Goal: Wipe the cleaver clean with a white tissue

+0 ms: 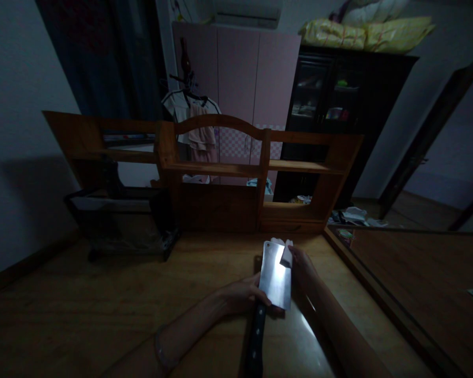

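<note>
One cleaver (274, 287), held above the counter (205, 270): your left hand (240, 295) pinched its blade near the handle, your right hand (301, 263) pinched white tissue (287, 255) at the far end. Wiping well probably called for light, flat strokes, skin off the edge.
</note>
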Motion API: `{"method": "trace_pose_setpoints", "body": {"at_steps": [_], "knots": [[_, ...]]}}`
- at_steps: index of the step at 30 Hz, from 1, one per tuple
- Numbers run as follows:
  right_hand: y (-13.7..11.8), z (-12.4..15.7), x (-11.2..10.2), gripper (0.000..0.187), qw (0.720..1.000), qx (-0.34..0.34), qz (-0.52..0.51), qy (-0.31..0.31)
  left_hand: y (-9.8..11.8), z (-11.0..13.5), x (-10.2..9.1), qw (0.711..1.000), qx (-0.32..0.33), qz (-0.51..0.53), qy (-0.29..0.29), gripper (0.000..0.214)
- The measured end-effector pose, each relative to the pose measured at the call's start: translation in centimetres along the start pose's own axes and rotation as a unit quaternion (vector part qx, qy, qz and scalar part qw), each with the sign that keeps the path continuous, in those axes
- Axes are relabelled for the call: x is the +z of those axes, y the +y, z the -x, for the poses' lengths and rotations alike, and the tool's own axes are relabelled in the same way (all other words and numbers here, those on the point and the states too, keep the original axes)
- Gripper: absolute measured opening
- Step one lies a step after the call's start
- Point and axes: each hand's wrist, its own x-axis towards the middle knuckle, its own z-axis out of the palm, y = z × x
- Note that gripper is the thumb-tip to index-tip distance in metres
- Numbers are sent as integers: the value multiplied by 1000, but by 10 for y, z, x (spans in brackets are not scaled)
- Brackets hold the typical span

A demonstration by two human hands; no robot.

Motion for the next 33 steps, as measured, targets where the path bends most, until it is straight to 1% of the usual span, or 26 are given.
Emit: {"method": "trace_pose_setpoints", "body": {"at_steps": [2, 3, 6, 11, 14, 19, 23, 28, 31, 33], "knots": [[3, 0, -2, 36, 998, 51, -39, -27, 0, 0, 0, 1000, -1, 0, -3, 69], [4, 0, -3, 35, 995, 74, -64, -30, 0, 0, 1, 1000, -2, 0, -1, 69], [8, 0, -4, 30, 986, 109, -122, -7, 1, 0, 2, 1000, -9, -4, 7, 71], [7, 3, -2, 28, 985, 91, -148, 4, 0, -1, 1, 1000, -8, -12, -2, 70], [1, 7, -1, 25, 983, 104, -153, 3, 0, -1, 0, 1000, -7, -8, -4, 68], [-6, 8, 0, 23, 980, 133, -147, -29, 2, 0, 2, 1000, -10, -10, 12, 69], [-5, 3, 0, 25, 982, 130, -130, -39, 1, 0, 2, 1000, -4, -6, 10, 69], [0, -2, -2, 21, 987, 106, -123, -10, -1, 0, 1, 1000, -2, -3, 11, 69], [1, -3, -3, 18, 987, 102, -122, 8, 0, 0, 1, 1000, -7, 1, 16, 73], [1, -2, -2, 16, 987, 100, -124, 18, 0, -1, 0, 1000, -7, -3, 12, 71]]}}
